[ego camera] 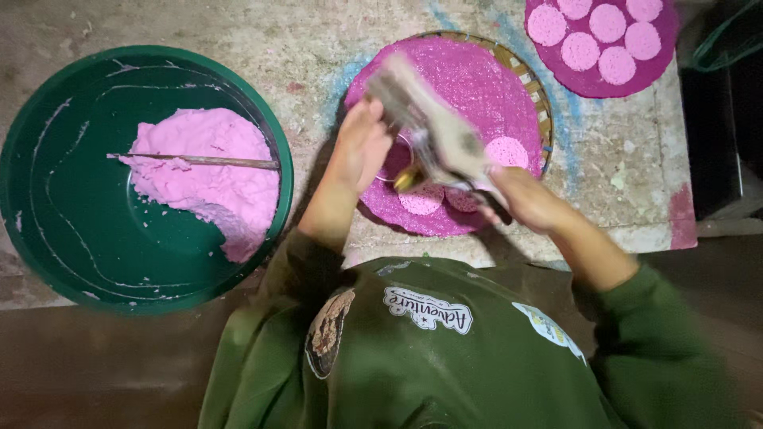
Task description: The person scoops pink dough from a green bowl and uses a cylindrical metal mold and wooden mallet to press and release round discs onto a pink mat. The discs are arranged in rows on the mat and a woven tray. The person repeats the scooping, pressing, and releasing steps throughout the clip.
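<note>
Clearly, both hands (445, 179) work a blurred, pale, batter-smeared mold (433, 131).

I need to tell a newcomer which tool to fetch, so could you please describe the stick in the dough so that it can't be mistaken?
Start at the big green basin on the left of the work surface, which holds a mound of pink dough. Across the top of that mound lies a thin brown stick, nearly level, its right end at the basin's rim. It is the only slim, dark, straight thing there.

Hands (363, 144) over pink-covered round tray (530, 79)
</note>
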